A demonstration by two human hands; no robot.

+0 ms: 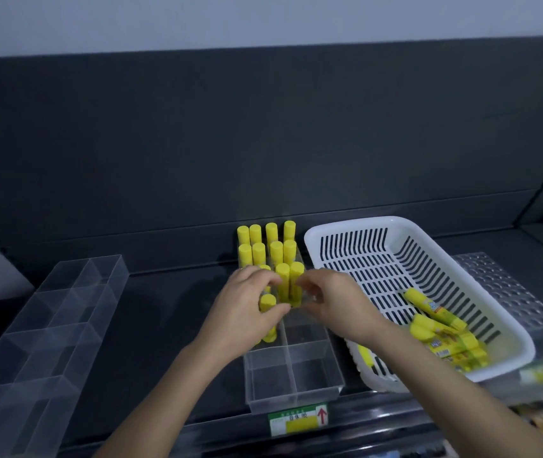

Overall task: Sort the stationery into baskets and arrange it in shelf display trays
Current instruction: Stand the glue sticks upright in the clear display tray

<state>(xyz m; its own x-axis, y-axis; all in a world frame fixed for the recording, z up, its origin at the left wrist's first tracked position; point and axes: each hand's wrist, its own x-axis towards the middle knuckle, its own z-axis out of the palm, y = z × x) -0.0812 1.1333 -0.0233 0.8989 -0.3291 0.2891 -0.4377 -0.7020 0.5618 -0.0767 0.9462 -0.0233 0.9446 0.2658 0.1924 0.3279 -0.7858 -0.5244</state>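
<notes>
Over the clear tray (296, 388), the left hand (247, 309) pinches a glue stick (267, 304) upright for neat rows; what the right hand (336, 305) holds is unclear

- Two arms show in the head view, both bare along the whole length seen, and each is cut off by the frame's lower edge.
- The left forearm (177, 391) is slim and smooth and narrows evenly to a slender wrist.
- The right forearm (445, 385) has the same slim build, and a longer stretch of it shows, out to the lower right corner.
- The left hand (247, 302) is slender, with a smooth back and faint knuckle ridges.
- The right hand (332, 302) matches it in shape, with thin fingers.
- The fingertips of both hands are blurred, so the nails cannot be made out.
</notes>
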